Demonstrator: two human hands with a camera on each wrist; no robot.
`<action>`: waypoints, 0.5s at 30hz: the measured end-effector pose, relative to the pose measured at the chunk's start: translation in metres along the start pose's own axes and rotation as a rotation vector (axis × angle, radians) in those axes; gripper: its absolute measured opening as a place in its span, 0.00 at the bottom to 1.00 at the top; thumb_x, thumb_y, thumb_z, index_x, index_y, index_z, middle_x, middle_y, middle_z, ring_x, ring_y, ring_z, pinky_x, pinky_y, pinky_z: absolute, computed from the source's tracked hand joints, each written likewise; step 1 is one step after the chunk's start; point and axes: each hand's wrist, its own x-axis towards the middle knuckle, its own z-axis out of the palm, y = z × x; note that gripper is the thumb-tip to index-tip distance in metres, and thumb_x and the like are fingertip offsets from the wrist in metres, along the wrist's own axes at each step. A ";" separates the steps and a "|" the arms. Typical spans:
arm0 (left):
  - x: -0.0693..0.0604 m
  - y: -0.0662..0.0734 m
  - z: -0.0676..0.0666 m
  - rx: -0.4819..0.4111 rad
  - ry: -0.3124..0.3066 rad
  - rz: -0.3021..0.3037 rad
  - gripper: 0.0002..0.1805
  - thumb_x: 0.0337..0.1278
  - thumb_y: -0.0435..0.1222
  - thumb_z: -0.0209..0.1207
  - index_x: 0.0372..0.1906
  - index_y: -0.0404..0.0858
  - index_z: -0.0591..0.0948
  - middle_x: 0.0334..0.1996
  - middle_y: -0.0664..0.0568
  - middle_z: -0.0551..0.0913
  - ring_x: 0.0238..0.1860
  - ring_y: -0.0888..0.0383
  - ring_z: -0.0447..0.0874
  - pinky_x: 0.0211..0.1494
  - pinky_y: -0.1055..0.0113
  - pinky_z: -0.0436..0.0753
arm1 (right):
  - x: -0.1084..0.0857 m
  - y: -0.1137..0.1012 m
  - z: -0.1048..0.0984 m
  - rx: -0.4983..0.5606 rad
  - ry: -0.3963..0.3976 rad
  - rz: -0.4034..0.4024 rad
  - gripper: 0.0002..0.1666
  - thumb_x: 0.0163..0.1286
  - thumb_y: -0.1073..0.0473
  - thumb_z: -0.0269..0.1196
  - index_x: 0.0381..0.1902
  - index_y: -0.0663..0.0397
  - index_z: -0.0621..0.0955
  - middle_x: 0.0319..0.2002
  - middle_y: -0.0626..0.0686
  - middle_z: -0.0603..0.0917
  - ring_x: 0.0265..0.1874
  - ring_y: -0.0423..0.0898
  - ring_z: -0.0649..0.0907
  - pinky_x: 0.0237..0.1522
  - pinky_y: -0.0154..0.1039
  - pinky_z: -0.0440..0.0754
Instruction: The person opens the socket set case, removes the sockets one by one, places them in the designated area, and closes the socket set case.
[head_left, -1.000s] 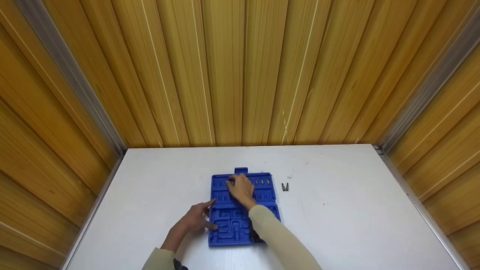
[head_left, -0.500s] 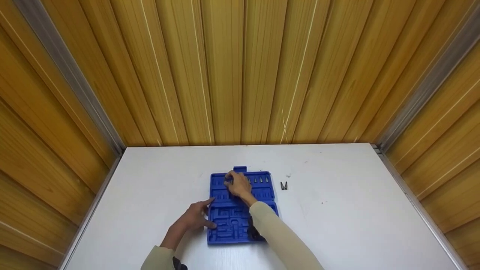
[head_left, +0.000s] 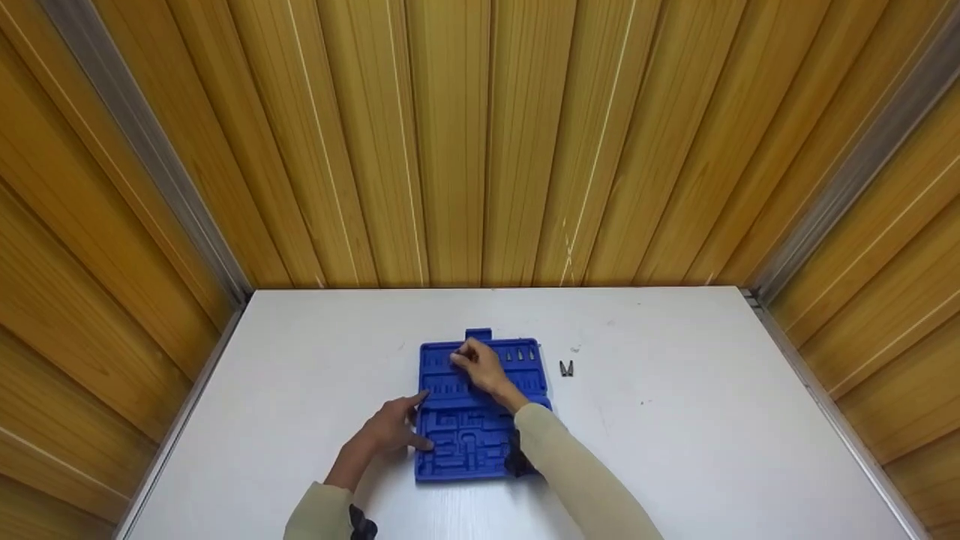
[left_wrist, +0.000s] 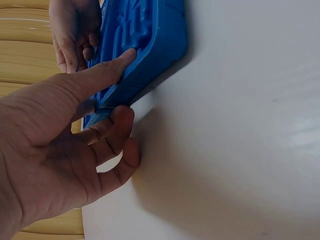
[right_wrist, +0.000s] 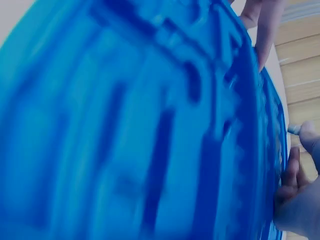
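The blue case [head_left: 469, 474] lies unfolded on the white table, moulded slots facing up. My left hand [head_left: 391, 426] grips its left side; in the left wrist view the thumb of that hand [left_wrist: 60, 120] lies on the rim of the case [left_wrist: 172, 37], other fingers curled at its side. Over the far half, my right hand [head_left: 484, 369] has thumb and index finger together near the top-left slots. The right wrist view shows a small piece [right_wrist: 294, 129] at the fingertips of the right hand [right_wrist: 300, 200]. Several metal bits [head_left: 520, 355] stand in the top-right slots.
Two small dark pieces [head_left: 566, 368] lie on the table [head_left: 675, 420] to the right of the case. Wood-patterned panels [head_left: 487, 150] rise behind and on both sides. A latch tab [head_left: 478, 333] sticks out at the case's far edge.
My right hand has shifted slightly over the top row, its fingertips more visible now. The left hand keeps its place on the case. The whole view has shifted a little.
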 end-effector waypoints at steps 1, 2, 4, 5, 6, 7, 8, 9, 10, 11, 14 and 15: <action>0.000 0.000 0.001 -0.001 0.001 -0.005 0.52 0.44 0.35 0.79 0.76 0.34 0.66 0.48 0.41 0.81 0.48 0.49 0.77 0.57 0.46 0.78 | -0.002 0.002 -0.003 0.041 0.000 -0.006 0.08 0.76 0.63 0.60 0.39 0.66 0.78 0.43 0.65 0.85 0.40 0.52 0.83 0.44 0.39 0.78; 0.001 0.000 0.002 -0.006 -0.002 -0.012 0.52 0.44 0.35 0.79 0.76 0.34 0.66 0.48 0.42 0.80 0.48 0.49 0.77 0.58 0.46 0.78 | -0.004 0.003 -0.006 0.077 0.001 -0.004 0.08 0.76 0.64 0.60 0.40 0.67 0.78 0.44 0.66 0.85 0.40 0.54 0.83 0.43 0.39 0.79; 0.001 0.000 0.005 -0.017 -0.009 -0.019 0.52 0.44 0.35 0.79 0.77 0.35 0.66 0.48 0.43 0.81 0.49 0.50 0.77 0.59 0.46 0.78 | -0.009 0.006 -0.013 0.134 0.009 0.023 0.09 0.77 0.64 0.59 0.41 0.68 0.78 0.45 0.68 0.85 0.40 0.58 0.85 0.41 0.39 0.81; 0.001 0.000 0.006 -0.025 -0.013 -0.023 0.52 0.44 0.35 0.79 0.77 0.35 0.66 0.48 0.43 0.81 0.49 0.50 0.77 0.59 0.46 0.78 | -0.011 0.007 -0.016 0.163 0.010 0.046 0.09 0.77 0.64 0.59 0.43 0.69 0.78 0.46 0.69 0.85 0.40 0.60 0.87 0.40 0.40 0.83; 0.000 0.000 0.007 -0.032 -0.019 -0.026 0.52 0.44 0.35 0.79 0.77 0.35 0.66 0.48 0.43 0.81 0.49 0.50 0.77 0.59 0.46 0.78 | -0.014 0.008 -0.020 0.192 0.009 0.060 0.09 0.77 0.64 0.58 0.44 0.70 0.77 0.46 0.71 0.85 0.39 0.63 0.87 0.38 0.43 0.85; 0.000 -0.001 0.008 -0.037 -0.023 -0.029 0.52 0.44 0.35 0.79 0.77 0.36 0.66 0.48 0.43 0.80 0.49 0.50 0.77 0.59 0.47 0.79 | -0.016 0.009 -0.024 0.218 0.009 0.073 0.10 0.78 0.65 0.57 0.46 0.71 0.77 0.47 0.72 0.85 0.39 0.66 0.88 0.37 0.46 0.86; 0.000 0.000 0.008 -0.041 -0.025 -0.031 0.52 0.44 0.35 0.79 0.77 0.36 0.66 0.48 0.43 0.80 0.49 0.50 0.77 0.59 0.47 0.79 | -0.017 0.010 -0.028 0.245 0.008 0.086 0.11 0.79 0.65 0.56 0.48 0.73 0.76 0.47 0.74 0.84 0.38 0.68 0.88 0.36 0.49 0.87; 0.000 -0.001 0.008 -0.042 -0.025 -0.032 0.52 0.44 0.34 0.79 0.77 0.35 0.66 0.47 0.44 0.80 0.48 0.51 0.77 0.59 0.47 0.79 | -0.018 0.010 -0.032 0.266 0.010 0.101 0.12 0.79 0.66 0.55 0.49 0.74 0.75 0.47 0.76 0.84 0.38 0.69 0.88 0.36 0.51 0.87; -0.001 0.000 0.007 -0.038 -0.026 -0.033 0.52 0.45 0.35 0.79 0.77 0.35 0.65 0.47 0.44 0.80 0.48 0.51 0.76 0.59 0.48 0.79 | -0.019 0.008 -0.037 0.279 0.016 0.121 0.12 0.79 0.66 0.55 0.51 0.75 0.75 0.47 0.76 0.84 0.37 0.69 0.88 0.36 0.51 0.87; 0.000 -0.001 0.006 -0.034 -0.025 -0.030 0.52 0.45 0.34 0.79 0.77 0.35 0.65 0.47 0.44 0.80 0.47 0.51 0.76 0.58 0.48 0.79 | -0.018 0.008 -0.043 0.286 0.026 0.126 0.13 0.79 0.66 0.54 0.52 0.76 0.75 0.47 0.77 0.84 0.36 0.68 0.89 0.36 0.51 0.88; 0.000 -0.001 0.001 -0.015 -0.019 -0.019 0.52 0.45 0.34 0.78 0.77 0.34 0.65 0.46 0.43 0.80 0.47 0.51 0.75 0.59 0.48 0.78 | -0.018 0.003 -0.061 0.263 0.086 0.130 0.14 0.79 0.66 0.55 0.53 0.75 0.77 0.44 0.76 0.85 0.29 0.59 0.89 0.31 0.42 0.85; 0.001 -0.001 -0.001 -0.009 -0.018 -0.015 0.52 0.45 0.34 0.78 0.77 0.34 0.65 0.46 0.43 0.80 0.47 0.50 0.75 0.59 0.47 0.77 | -0.018 0.002 -0.068 0.256 0.109 0.132 0.14 0.79 0.65 0.56 0.53 0.73 0.78 0.43 0.74 0.86 0.27 0.55 0.88 0.30 0.39 0.84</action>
